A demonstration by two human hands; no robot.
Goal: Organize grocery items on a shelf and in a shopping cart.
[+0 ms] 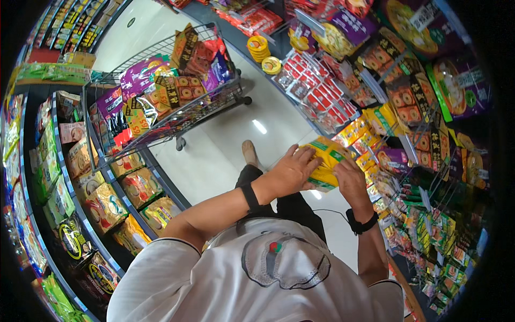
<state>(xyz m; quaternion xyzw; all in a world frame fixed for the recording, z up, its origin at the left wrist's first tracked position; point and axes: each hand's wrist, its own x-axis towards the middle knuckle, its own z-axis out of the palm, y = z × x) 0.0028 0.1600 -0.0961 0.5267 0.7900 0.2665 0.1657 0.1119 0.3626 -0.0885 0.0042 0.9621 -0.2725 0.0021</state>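
Note:
A yellow and green plastic food packet (328,155) is held between my two hands in front of the shelves on the right. My left hand (295,171) grips its left side, fingers spread over the top. On its right side, my right hand (351,179) has its fingers curled on the wrapper. Both wrists wear black bands. Just beyond the packet, small yellow and orange packets (358,135) lie on the shelf, beside red and white packets (322,88). Other yellow and green packets (382,120) hang on the rack close by.
A wire shopping cart (193,120) loaded with purple, brown and red packages stands at the upper left. Shelves of bagged foods (104,205) line the left side. Round yellow containers (258,47) stand at the right display's edge. Racks of hanging packets (434,225) fill the right.

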